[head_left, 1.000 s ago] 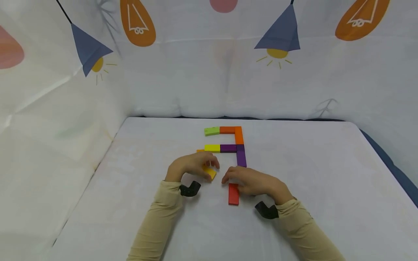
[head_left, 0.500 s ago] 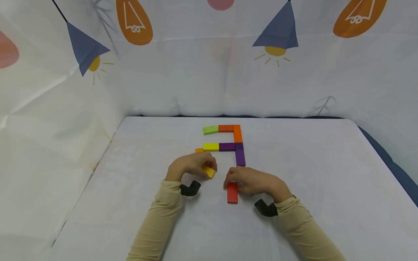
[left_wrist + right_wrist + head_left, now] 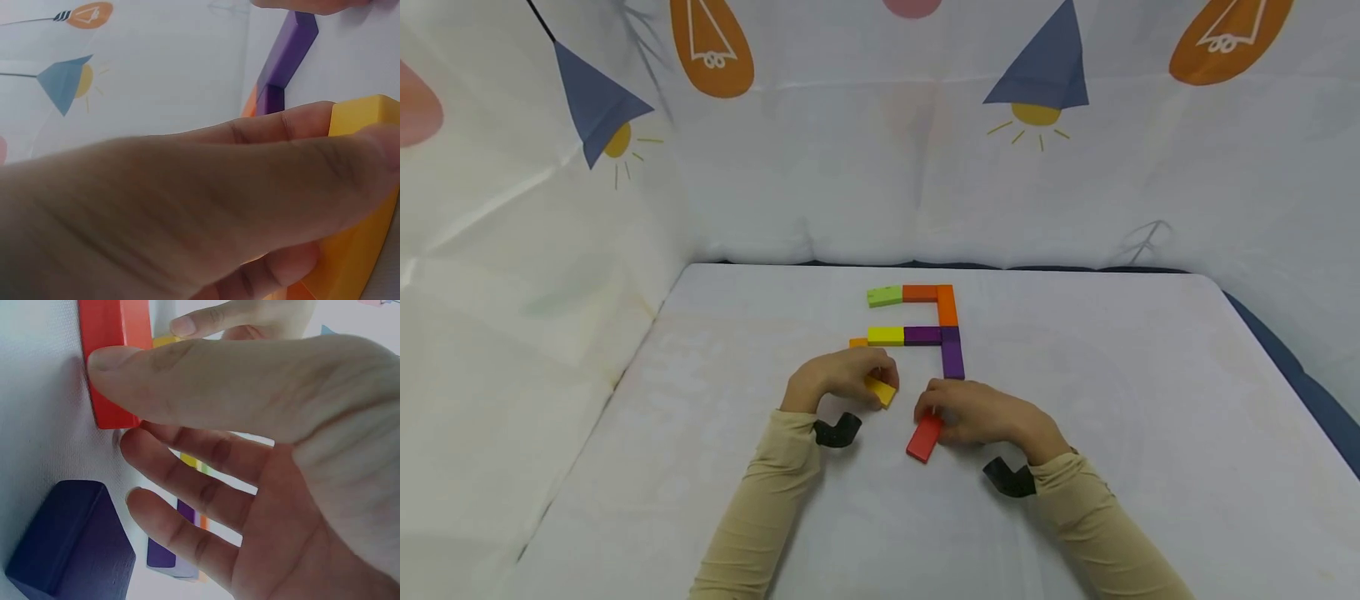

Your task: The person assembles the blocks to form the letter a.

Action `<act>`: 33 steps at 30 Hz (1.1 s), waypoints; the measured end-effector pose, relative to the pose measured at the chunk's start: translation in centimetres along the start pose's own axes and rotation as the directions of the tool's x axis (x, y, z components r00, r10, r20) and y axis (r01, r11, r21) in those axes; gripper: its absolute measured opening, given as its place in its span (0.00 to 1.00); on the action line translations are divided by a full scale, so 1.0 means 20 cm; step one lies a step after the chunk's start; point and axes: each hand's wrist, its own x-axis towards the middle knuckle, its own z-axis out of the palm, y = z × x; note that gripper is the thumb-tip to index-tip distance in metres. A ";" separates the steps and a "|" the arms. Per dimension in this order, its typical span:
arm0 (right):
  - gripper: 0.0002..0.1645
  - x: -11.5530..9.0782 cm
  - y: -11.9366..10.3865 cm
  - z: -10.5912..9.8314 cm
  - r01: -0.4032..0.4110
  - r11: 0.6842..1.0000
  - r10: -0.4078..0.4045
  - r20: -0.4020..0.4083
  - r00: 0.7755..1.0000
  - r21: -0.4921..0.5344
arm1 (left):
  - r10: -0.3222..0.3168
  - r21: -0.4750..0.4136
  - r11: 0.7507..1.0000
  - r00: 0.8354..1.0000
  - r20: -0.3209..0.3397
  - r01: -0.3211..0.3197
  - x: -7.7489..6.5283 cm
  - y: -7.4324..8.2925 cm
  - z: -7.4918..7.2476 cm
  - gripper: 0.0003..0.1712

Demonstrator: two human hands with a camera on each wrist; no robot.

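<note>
My left hand [image 3: 844, 377] pinches a yellow block [image 3: 881, 391] between thumb and fingers; the left wrist view shows the thumb lying across this yellow block [image 3: 356, 250]. To its right, my right hand [image 3: 981, 411] holds a red block [image 3: 924, 439] by its far end, slanted toward the lower left. In the right wrist view the thumb presses on the red block [image 3: 106, 325], with the other fingers spread beyond it. Past the hands lies a figure of blocks end to end: green [image 3: 885, 296], orange [image 3: 947, 306], purple [image 3: 952, 353] and yellow [image 3: 886, 336].
A dark blue block [image 3: 75, 540] rests below the right hand's fingers in the right wrist view. Partly behind the left hand sits a light orange block [image 3: 858, 342]. The white table [image 3: 1120, 400] meets a printed cloth [image 3: 850, 183] at the back.
The red block has turned from pointing straight toward me to a slant, its near end swinging left. The right fingers have closed in around its far end. The left hand has barely moved.
</note>
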 end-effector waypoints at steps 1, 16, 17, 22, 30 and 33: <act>0.15 0.00 0.00 0.00 -0.009 1.000 0.009 -0.004 1.000 -0.003 | 0.003 0.003 1.000 1.000 0.001 -0.003 0.00 0.00 0.00 0.13; 0.15 0.01 0.03 -0.01 -0.086 0.996 0.085 -0.123 0.989 -0.005 | 0.027 0.011 1.000 1.000 -0.010 -0.027 0.01 -0.02 0.00 0.12; 0.15 0.01 0.03 -0.01 -0.094 0.996 0.093 -0.129 0.987 -0.002 | 0.028 0.011 1.000 1.000 -0.010 -0.028 0.01 -0.02 0.00 0.12; 0.17 0.02 0.03 -0.01 -0.155 0.988 0.155 -0.130 0.979 0.014 | 0.035 0.011 0.999 0.999 -0.011 -0.035 0.01 -0.02 -0.01 0.12; 0.16 0.03 0.03 -0.01 -0.165 0.986 0.166 -0.147 0.975 0.017 | 0.031 0.004 0.999 0.999 -0.004 -0.031 0.02 -0.03 0.00 0.12; 0.16 0.03 0.04 0.00 -0.161 0.987 0.161 -0.158 0.974 0.010 | 0.030 0.005 1.000 1.000 -0.004 -0.030 0.02 -0.03 0.00 0.12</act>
